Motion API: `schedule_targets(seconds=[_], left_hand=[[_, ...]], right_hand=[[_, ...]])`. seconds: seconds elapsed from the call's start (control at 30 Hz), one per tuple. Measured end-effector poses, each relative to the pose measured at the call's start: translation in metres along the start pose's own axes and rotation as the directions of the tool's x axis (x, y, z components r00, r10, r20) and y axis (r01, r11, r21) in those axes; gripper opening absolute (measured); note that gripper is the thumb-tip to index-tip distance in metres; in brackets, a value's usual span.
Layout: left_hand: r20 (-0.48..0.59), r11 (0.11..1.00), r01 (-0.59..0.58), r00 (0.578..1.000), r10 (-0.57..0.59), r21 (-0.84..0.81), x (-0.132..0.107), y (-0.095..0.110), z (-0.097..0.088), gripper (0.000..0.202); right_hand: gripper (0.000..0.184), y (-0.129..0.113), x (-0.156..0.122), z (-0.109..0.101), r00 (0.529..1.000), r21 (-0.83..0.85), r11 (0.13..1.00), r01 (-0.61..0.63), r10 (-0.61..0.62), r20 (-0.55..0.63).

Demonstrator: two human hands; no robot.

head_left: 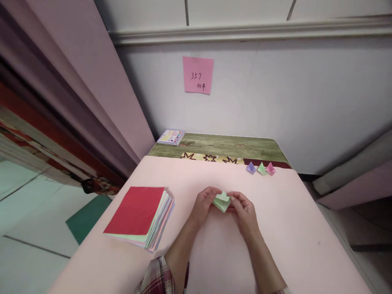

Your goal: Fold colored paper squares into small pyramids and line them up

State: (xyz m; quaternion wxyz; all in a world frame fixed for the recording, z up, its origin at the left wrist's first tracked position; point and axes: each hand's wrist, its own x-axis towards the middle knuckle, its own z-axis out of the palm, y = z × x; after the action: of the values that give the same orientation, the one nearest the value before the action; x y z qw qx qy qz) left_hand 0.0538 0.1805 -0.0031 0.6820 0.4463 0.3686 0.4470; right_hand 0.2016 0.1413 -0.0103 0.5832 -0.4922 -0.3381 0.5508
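A folded piece of light green paper [223, 202] is held between my two hands above the pink tabletop [220, 253]. My left hand [204, 204] pinches its left side, with the thumb on top. On the right side, the thumb and fingers of my right hand [243, 208] grip the paper's edge. The paper shows layered flaps and a pointed lower corner facing me. Some fingertips are hidden behind and under it.
To the left lies a stack of coloured paper [134, 210], red on top. Small folded paper shapes, purple [251, 168], green [262, 169] and pink [270, 168], stand at the back right. A paper pack [171, 137] lies at the far left corner. A pink note [198, 75] hangs on the wall.
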Motion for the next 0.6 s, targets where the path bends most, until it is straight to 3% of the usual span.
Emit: schedule_targets(seconds=[0.33,0.6], left_hand=[[0.06,0.998,0.011,0.998,-0.015,0.062,-0.0024,0.0034,0.0018,0.036],[-0.067,1.0,-0.005,0.998,0.007,0.022,0.0008,0.0027,0.0039,0.02]], right_hand=[[0.035,0.0074,0.0019,-0.0001,0.994,-0.075,0.996,0.041,-0.048,-0.094],[0.033,0.0056,0.0018,0.0003,0.977,-0.207,0.975,0.08,-0.118,-0.175]])
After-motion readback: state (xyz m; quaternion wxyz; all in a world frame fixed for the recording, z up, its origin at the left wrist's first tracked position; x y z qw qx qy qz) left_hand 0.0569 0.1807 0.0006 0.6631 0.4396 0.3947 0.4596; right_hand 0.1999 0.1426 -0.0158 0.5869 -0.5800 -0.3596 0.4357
